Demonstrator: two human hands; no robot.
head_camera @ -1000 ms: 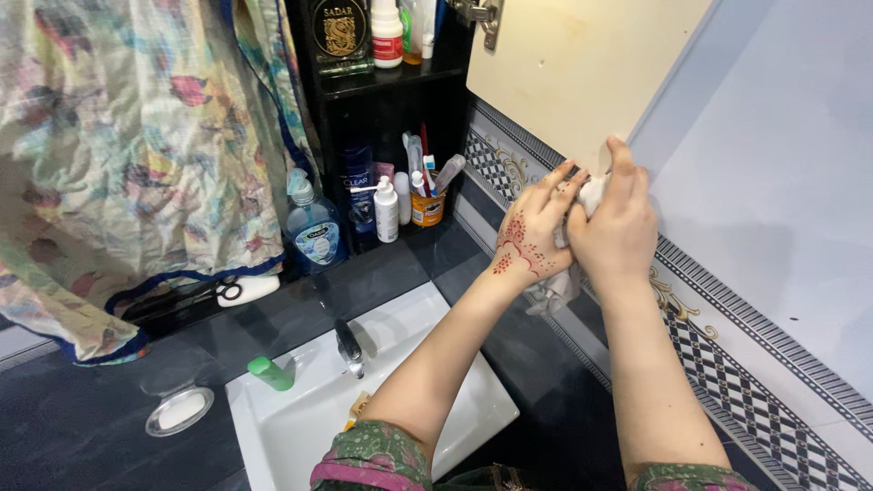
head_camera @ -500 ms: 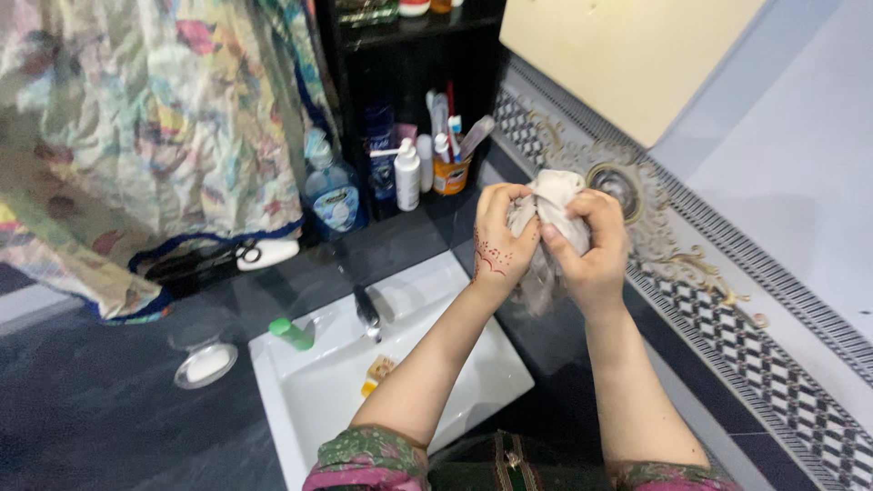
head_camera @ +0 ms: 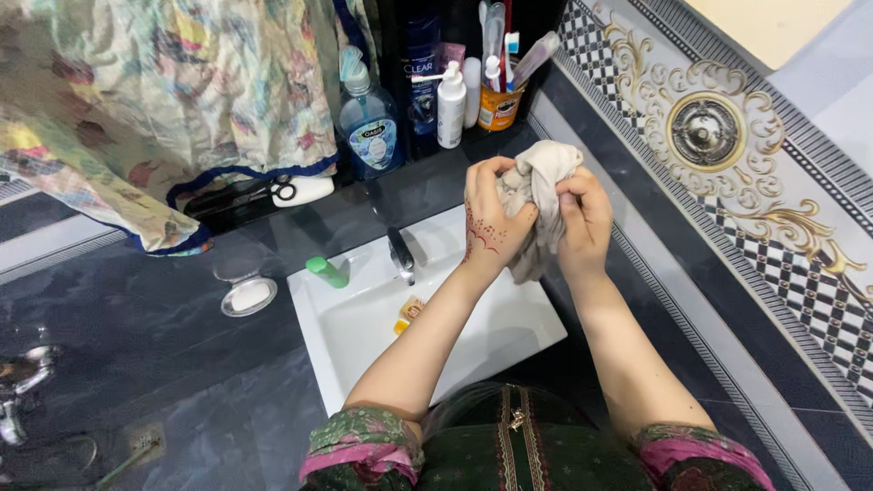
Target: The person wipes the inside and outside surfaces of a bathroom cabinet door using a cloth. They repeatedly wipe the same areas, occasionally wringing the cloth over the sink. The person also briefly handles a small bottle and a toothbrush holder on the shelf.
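Observation:
Both hands clutch a crumpled grey-white cloth (head_camera: 538, 182) above the right rim of a white sink (head_camera: 473, 345). My left hand (head_camera: 486, 223), marked with dark red henna patterns, grips the cloth's left side. My right hand (head_camera: 584, 223) pinches its right side, and a tail of cloth hangs down between the two wrists. A dark tap (head_camera: 400, 255) stands just left of my hands.
A green bottle (head_camera: 326, 271) lies on the sink's rim, beside a soap dish (head_camera: 247, 296). A blue pump bottle (head_camera: 367, 118), white bottle (head_camera: 450, 105) and orange cup of toothbrushes (head_camera: 498, 105) stand behind. Scissors (head_camera: 273, 191) lie under a hanging floral fabric (head_camera: 155, 100). A patterned tiled wall (head_camera: 727, 173) runs at right.
My hands came down from the cream cabinet door with the cloth to above the sink. The view tilted down, and the cabinet left the frame.

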